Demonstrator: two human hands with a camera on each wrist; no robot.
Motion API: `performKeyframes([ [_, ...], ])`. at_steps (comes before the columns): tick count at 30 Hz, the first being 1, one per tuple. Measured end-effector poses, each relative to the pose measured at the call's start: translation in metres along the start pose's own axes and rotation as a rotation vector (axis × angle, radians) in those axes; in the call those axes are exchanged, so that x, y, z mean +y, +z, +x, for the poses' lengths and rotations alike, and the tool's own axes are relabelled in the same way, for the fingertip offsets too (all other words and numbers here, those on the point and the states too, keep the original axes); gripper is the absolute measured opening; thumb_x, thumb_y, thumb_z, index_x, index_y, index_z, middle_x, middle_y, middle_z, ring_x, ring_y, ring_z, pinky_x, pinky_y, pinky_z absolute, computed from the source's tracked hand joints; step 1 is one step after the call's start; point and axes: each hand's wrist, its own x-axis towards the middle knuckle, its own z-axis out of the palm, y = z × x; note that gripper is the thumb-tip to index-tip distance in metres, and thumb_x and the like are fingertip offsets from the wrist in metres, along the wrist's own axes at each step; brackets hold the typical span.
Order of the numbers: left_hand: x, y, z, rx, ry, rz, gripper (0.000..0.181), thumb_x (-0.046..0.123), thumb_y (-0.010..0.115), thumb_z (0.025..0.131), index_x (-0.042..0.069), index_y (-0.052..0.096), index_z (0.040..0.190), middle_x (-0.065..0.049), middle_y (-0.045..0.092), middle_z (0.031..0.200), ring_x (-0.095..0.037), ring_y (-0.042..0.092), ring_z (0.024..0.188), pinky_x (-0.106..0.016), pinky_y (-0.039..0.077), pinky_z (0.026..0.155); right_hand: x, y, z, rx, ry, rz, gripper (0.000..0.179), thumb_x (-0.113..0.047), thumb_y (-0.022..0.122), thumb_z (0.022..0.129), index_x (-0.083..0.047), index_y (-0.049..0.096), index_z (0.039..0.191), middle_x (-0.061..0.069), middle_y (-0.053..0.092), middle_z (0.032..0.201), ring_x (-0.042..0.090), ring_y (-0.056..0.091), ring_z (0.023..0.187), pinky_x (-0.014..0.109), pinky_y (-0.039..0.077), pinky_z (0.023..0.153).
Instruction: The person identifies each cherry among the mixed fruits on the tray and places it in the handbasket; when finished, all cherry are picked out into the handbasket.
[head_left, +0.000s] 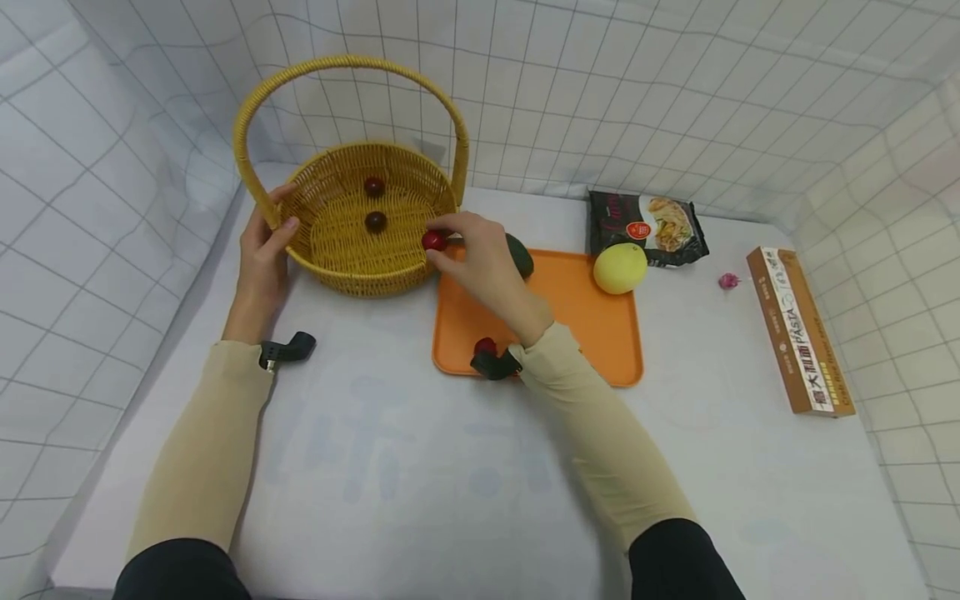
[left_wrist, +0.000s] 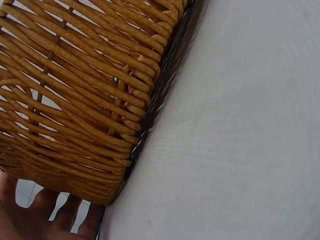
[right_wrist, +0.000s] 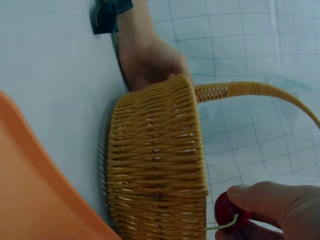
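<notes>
My right hand (head_left: 487,262) pinches a red cherry (head_left: 433,241) between thumb and fingers at the right rim of a yellow wicker basket (head_left: 360,283). A thin green stem shows on this cherry (right_wrist: 231,212) in the right wrist view. With the thumb over the rim and the fingers outside, my left hand (head_left: 262,258) holds the basket's left side by the handle's foot. Two dark round fruits like cherries, one farther back (head_left: 374,187) and one nearer (head_left: 376,222), lie inside the basket. Another red fruit (head_left: 485,345) is on the orange tray (head_left: 570,312), partly hidden by the wrist camera.
A dark green rounded thing (head_left: 520,256) lies on the tray, partly behind my right hand. A yellow round fruit (head_left: 620,268) sits at the tray's back right corner, before a black food packet (head_left: 645,227). Farther right are a small pink thing (head_left: 728,282) and a pasta box (head_left: 801,332).
</notes>
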Motion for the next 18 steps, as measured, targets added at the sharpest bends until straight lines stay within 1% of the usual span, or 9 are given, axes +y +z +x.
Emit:
performKeyframes([
  [3,0.0,-0.001,0.0,0.001,0.003,-0.001,0.05,0.014,0.065,0.099,0.012,0.059,0.149,-0.01,0.048,0.156,-0.026,0.039,0.145,-0.034,0.027,0.115,-0.002,0.004,0.002,-0.032,0.017,-0.017,0.041,-0.013,0.078,0.096,-0.002,0.069,0.135,0.014,0.071,0.13,0.025,0.071,0.112,0.031,0.056,0.097],
  [5,-0.001,0.0,0.0,0.0,0.007,-0.011,0.05,0.013,0.065,0.098,0.011,0.059,0.148,-0.01,0.048,0.155,-0.026,0.04,0.144,-0.034,0.027,0.115,-0.001,0.004,0.001,-0.035,0.027,-0.037,0.043,-0.016,0.077,0.097,-0.002,0.067,0.137,0.014,0.07,0.133,0.026,0.071,0.113,0.033,0.055,0.098],
  [9,-0.001,0.002,0.0,-0.002,0.015,-0.018,0.05,0.014,0.066,0.098,0.01,0.06,0.147,-0.011,0.049,0.154,-0.026,0.041,0.142,-0.033,0.028,0.114,0.004,-0.001,-0.007,0.019,0.02,-0.055,0.042,-0.016,0.076,0.098,-0.002,0.067,0.136,0.014,0.069,0.134,0.028,0.07,0.114,0.036,0.056,0.098],
  [13,0.0,0.003,0.001,0.001,0.026,-0.019,0.05,0.013,0.066,0.098,0.009,0.06,0.147,-0.011,0.05,0.153,-0.026,0.041,0.142,-0.032,0.029,0.113,0.01,-0.01,-0.016,0.083,-0.027,-0.042,0.037,-0.012,0.076,0.097,0.001,0.07,0.131,0.016,0.072,0.128,0.03,0.068,0.117,0.04,0.057,0.097],
  [18,0.0,0.002,0.001,0.004,0.024,-0.016,0.05,0.013,0.066,0.098,0.009,0.06,0.147,-0.01,0.05,0.154,-0.026,0.039,0.144,-0.032,0.028,0.114,0.019,-0.022,-0.03,0.119,-0.06,-0.057,0.034,-0.012,0.077,0.096,0.002,0.072,0.126,0.017,0.073,0.124,0.032,0.072,0.112,0.041,0.057,0.097],
])
